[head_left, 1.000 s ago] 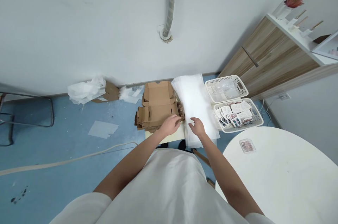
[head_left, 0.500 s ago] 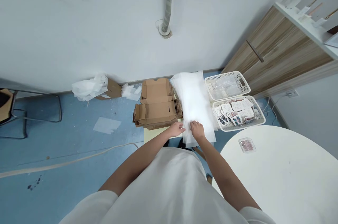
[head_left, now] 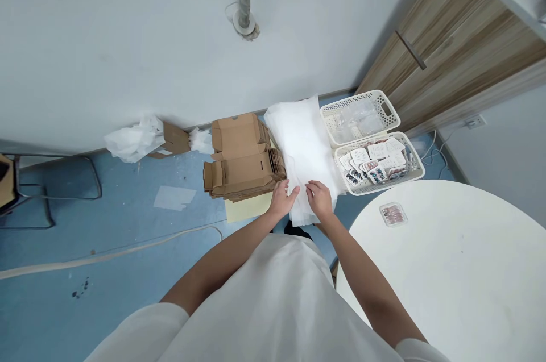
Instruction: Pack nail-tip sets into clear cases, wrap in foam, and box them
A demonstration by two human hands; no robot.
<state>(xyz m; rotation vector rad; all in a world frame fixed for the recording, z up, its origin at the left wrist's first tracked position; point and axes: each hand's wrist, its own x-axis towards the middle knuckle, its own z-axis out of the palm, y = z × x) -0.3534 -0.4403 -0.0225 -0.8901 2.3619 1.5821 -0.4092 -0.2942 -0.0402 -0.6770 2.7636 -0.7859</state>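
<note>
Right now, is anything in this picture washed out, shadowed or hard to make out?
Head view: the white sheets are bright, their surface detail faint; same head view: print on the cards is too small to read, and soft shadow darkens the wall beside the wood-grain cabinet.

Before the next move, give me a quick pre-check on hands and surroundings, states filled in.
1. Left hand free: ok; thumb and fingers are spread, nothing seen held. Left hand
2. Right hand gripping the white sheets: cannot tell; it is over their near end, contact too small to make out.
3. Cardboard stack squared up: not ok; edges are uneven.
4. Basket of cards apart from both hands: ok; right of the sheets.
5. Clear case fully on the round table: ok; near its edge.
</note>
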